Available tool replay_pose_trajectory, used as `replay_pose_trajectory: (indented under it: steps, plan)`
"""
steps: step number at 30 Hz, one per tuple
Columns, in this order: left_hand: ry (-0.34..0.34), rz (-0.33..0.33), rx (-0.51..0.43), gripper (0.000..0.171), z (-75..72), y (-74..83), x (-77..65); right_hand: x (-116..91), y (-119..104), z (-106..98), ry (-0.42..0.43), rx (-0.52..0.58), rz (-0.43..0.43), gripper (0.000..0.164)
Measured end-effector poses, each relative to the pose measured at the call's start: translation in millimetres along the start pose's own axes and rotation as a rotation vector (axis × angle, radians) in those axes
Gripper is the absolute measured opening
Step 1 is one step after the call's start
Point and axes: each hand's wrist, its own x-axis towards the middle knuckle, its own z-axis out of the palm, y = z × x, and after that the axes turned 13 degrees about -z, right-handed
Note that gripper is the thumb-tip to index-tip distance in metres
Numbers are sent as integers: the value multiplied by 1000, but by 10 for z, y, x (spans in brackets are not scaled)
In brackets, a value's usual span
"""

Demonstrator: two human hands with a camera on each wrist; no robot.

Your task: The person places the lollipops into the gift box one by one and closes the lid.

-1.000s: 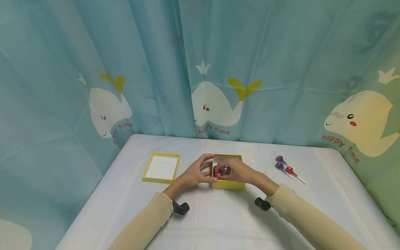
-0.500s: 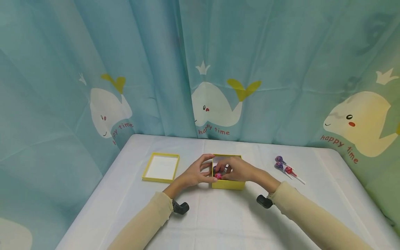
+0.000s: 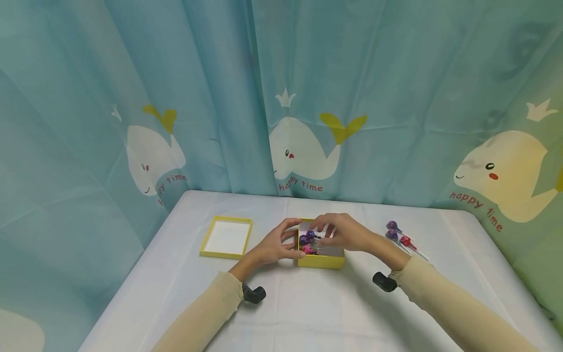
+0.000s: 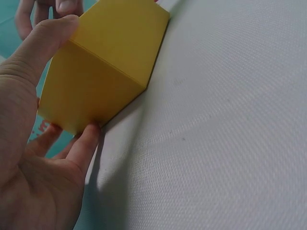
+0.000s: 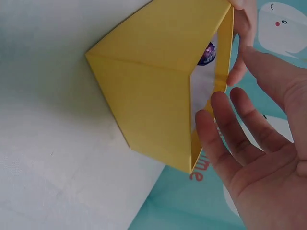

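Note:
A yellow box (image 3: 321, 262) stands without its lid in the middle of the white table. My left hand (image 3: 273, 244) holds its left side, thumb at the near corner and fingers toward the far one. Inside, at the left, lie purple-wrapped lollipops (image 3: 305, 239) and a pink-red lollipop (image 3: 309, 250); one purple lollipop head (image 5: 208, 53) shows through the opening in the right wrist view. Over the box's right part hovers my right hand (image 3: 345, 233), its fingers loosely bent and holding nothing. In the left wrist view the box's outer walls (image 4: 96, 81) hide its contents.
To the left lies the yellow-rimmed lid (image 3: 222, 254), white inside facing up. Two purple lollipops (image 3: 392, 234) and a red lollipop (image 3: 406, 241) rest on the table at right. A blue whale-print curtain (image 3: 228, 98) hangs behind the table (image 3: 281, 313).
My right hand has let go of a lollipop in the box and risen up and to the right, uncovering the lollipops there. The left hand keeps its place on the box.

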Motion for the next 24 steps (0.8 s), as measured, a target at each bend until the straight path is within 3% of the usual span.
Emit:
replay_pose_trajectory:
  steps: [16, 24]
  plan:
    - [-8, 5, -12, 83, 10, 19, -23, -124, -4, -65, 58, -15, 34, 33]
    - [5, 3, -12, 85, 8, -5, 1, -253, 83, -48, 244, -122, -3, 33]
